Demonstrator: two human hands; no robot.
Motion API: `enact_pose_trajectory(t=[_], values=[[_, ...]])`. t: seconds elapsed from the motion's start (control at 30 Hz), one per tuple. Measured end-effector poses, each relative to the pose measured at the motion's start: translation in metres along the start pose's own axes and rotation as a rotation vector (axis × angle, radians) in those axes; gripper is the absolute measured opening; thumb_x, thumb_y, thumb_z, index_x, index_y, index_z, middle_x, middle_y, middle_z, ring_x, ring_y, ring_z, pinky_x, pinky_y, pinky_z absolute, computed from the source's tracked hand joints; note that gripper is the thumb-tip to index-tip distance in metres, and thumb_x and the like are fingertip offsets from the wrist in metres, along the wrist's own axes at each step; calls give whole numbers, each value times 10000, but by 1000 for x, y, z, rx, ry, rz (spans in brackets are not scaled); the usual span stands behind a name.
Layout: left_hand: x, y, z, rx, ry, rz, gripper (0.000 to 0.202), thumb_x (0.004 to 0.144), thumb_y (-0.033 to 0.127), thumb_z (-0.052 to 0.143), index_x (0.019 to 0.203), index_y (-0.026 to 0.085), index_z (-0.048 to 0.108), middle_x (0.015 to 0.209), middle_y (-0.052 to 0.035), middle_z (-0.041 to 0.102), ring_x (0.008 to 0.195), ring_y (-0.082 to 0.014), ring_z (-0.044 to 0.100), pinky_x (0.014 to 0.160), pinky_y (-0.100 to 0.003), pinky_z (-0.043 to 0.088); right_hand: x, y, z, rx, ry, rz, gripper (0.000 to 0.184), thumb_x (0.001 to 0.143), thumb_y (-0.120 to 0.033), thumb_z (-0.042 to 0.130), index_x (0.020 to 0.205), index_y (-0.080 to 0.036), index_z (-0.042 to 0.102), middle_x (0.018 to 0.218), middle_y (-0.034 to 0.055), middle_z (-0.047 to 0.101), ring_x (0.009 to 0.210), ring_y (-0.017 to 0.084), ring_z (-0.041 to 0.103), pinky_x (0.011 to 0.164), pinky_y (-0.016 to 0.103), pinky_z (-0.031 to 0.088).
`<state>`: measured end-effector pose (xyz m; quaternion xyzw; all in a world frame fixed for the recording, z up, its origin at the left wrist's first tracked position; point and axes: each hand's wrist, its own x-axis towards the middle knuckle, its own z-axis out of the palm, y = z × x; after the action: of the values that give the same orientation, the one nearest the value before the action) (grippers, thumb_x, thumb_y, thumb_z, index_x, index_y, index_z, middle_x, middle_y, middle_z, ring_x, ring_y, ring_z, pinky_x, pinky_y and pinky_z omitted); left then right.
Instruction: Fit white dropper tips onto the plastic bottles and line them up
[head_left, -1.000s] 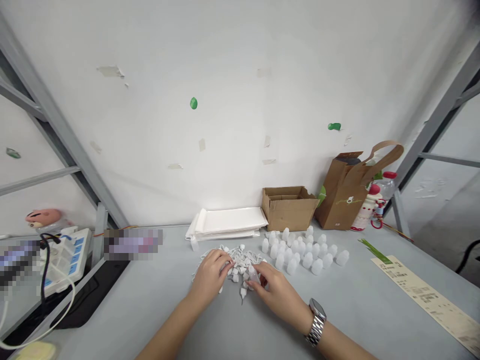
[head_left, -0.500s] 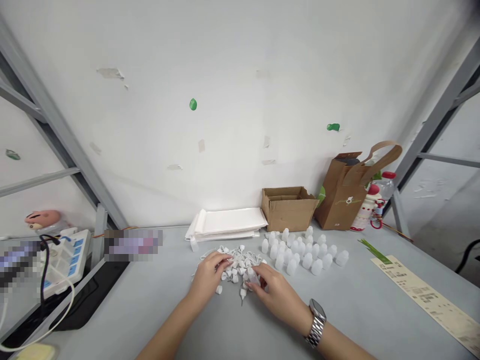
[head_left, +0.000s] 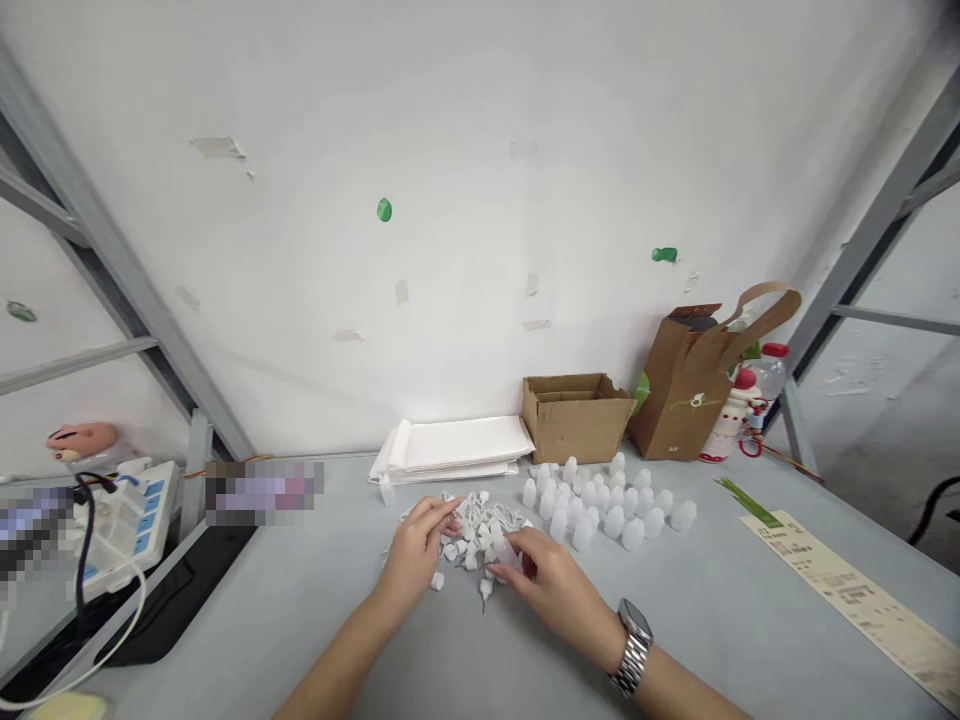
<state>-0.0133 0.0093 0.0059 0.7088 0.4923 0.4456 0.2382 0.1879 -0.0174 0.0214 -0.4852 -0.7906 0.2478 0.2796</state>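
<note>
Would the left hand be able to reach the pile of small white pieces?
Probably yes: the left hand is right beside the pile of small white pieces, with nothing visible blocking it.

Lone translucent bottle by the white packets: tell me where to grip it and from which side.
I'd probably pinch the lone bottle around its wider body, below the narrow top, coming from its left: the white packets lie just behind it and the cord pile spreads to its right.
</note>
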Motion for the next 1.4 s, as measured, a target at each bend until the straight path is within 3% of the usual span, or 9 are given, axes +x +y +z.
enact_pose_trajectory(t=[0.2, 0.37, 0.47, 0.57, 0.67, 0.77, 0.87, 1.1, 1.4], values=[[-2, -8, -2, 240, -48, 155, 532, 762, 16, 285, 1156, 243, 561, 977, -57, 652, 909, -162, 614, 819, -334, 510, 0, -1, -1, -15, -6, 3, 133, 837, -313, 533, 833, -192, 590, 741, -1, 563, 626, 139, 496, 588, 239, 376], [-3, -8, -6, 314, -1, 199, 468, 808, 76, 317, 1183, 256, 532, 994, -42, 676, 912, -162, 626, 807, -316, 512, 0, -2, -1, -27, -10, 6, 126, 834, -301, 534, 848, -193, 598, 745, 3, 567, 635, 143, 502, 592, 241, 380], [-3, -3, -8, 276, 94, 146, 332, 841, 194, 399, 1116, 252, 577, 929, -29, 699, 857, -165, 644, 796, -305, 509, 0, -1, -1, -34, -16, 7, 119, 834, -289, 538, 862, -190, 596, 751, 5, 568, 640, 146, 506, 598, 244, 381], [-2, 6, -9, 196, 165, 3, 255, 816, 277, 469, 1011, 245, 631, 871, -23, 710, 808, -180, 655, 751, -302, 514, 0, 0, -1, -32, -18, 4, 121, 833, -289, 539, 873, -189, 593, 761, 7, 572, 644, 147, 509, 606, 246, 383], [1, 11, -9, 51, 185, -173, 238, 786, 306, 492, 943, 226, 652, 813, -21, 704, 697, -175, 657, 662, -290, 522, 0, 0, -1, -32, -24, 0, 122, 837, -292, 530, 860, -189, 592, 763, 8, 573, 644, 147, 507, 605, 246, 382], [3, 10, -8, -74, 177, -230, 272, 784, 312, 471, 948, 193, 654, 777, -25, 667, 618, -157, 626, 623, -288, 513, -1, 0, 0, -38, -21, -1, 124, 837, -294, 528, 848, -188, 590, 752, 7, 566, 639, 147, 501, 597, 244, 377], [3, 8, -4, -145, 119, -184, 312, 801, 306, 437, 995, 184, 649, 744, -18, 602, 595, -143, 589, 621, -291, 504, -1, 0, 0, -26, -11, 1, 125, 835, -297, 530, 844, -187, 589, 744, 4, 557, 632, 143, 496, 590, 241, 373], [-6, 21, 3, -110, -182, -70, 320, 853, 271, 394, 1050, 238, 644, 776, -35, 562, 702, -163, 581, 717, -308, 468, 1, 1, 1, 53, 28, 2, 159, 843, -330, 514, 801, -188, 574, 672, -20, 534, 580, 127, 449, 550, 232, 344], [-8, 27, 0, -50, -286, -14, 360, 883, 261, 354, 1172, 271, 569, 761, -34, 553, 759, -173, 536, 762, -311, 422, 3, 1, 0, 117, 92, 39, 200, 852, -346, 497, 829, -172, 593, 656, -14, 538, 580, 130, 449, 552, 236, 352]])
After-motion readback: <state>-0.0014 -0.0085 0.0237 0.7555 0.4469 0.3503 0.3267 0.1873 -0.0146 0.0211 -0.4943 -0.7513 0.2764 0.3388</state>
